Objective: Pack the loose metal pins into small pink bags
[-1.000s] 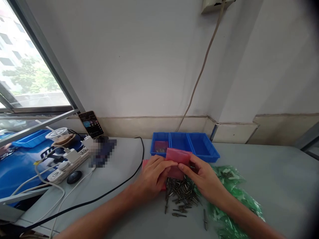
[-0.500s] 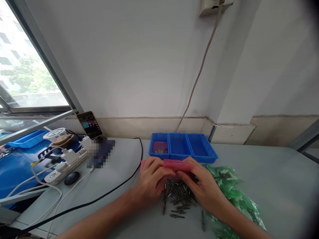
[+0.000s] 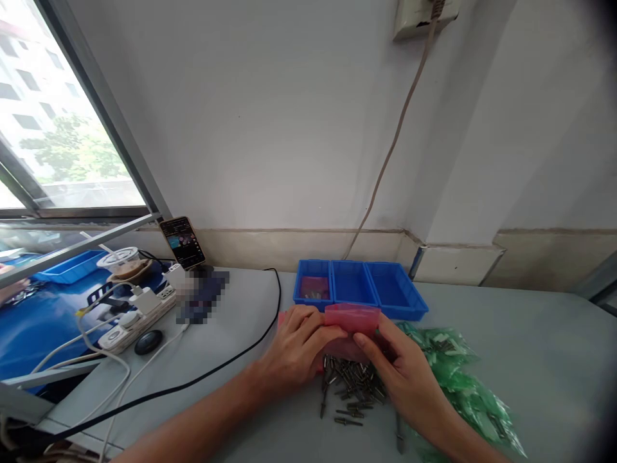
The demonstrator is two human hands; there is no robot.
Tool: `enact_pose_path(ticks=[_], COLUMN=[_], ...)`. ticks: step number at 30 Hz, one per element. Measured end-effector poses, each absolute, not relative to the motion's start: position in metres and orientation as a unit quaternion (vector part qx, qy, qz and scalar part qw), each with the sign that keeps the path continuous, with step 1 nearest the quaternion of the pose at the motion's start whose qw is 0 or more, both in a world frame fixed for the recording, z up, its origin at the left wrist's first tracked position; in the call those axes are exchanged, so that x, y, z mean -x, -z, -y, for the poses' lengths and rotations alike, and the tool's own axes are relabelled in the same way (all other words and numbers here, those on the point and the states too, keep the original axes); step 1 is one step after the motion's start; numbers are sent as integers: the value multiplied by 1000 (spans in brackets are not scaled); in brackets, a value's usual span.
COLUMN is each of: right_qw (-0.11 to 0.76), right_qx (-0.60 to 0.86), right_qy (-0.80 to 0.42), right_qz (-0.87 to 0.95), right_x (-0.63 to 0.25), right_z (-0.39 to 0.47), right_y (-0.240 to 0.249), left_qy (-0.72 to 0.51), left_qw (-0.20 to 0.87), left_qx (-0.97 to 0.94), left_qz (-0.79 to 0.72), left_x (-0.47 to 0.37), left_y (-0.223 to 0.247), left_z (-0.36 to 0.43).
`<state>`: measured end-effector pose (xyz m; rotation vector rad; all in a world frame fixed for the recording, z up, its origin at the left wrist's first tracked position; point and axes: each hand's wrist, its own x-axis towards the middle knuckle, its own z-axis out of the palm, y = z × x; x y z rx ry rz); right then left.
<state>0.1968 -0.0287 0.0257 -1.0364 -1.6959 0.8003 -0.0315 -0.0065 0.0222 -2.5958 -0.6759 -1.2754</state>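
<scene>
- Far left of the left hand: a white power strip [image 3: 159,305] with plugs and cords, and just on its near side a black rounded object [image 3: 148,342].
- Beyond these, still well to the left of the hand: a phone [image 3: 183,243], propped up at a tilt with its screen lit.
- Between them and the left hand: a black cable [image 3: 193,384], passing beyond the left forearm.
- The left hand [image 3: 299,344]: fingers bent together, pinching the pink bag's left part; its thumb is mostly hidden. More pink material [image 3: 282,316] shows at its outer edge.
- Between both hands: the pink bag [image 3: 351,318], its upper edge folded or rolled.
- Just below the bag, between the hands: a loose pile of metal pins [image 3: 354,379].
- Beyond the hands: a blue tray [image 3: 354,283] with three compartments; a pink packet [image 3: 315,287] lies in the left one.
- The right hand [image 3: 402,363]: thumb in front, fingers behind, pinching the bag's right end.
- Right of that hand: green plastic bags [image 3: 477,399] with pieces inside.
</scene>
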Motion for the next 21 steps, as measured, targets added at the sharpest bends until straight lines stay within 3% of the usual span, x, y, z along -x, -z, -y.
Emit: enact_pose_path(ticks=[4, 9, 21], right_qw=[506, 572, 572], right_qx=[425, 435, 401], right_qy=[-408, -422, -492], right_qz=[630, 553, 520], right_x=[-198, -197, -196], right_z=[27, 24, 24], right_y=[-24, -19, -18], left_qy=[417, 410, 423], left_qw=[113, 120, 165], left_qx=[876, 875, 857], left_qz=[216, 226, 245], left_x=[34, 36, 36], left_y=[-26, -24, -24], left_z=[5, 2, -1])
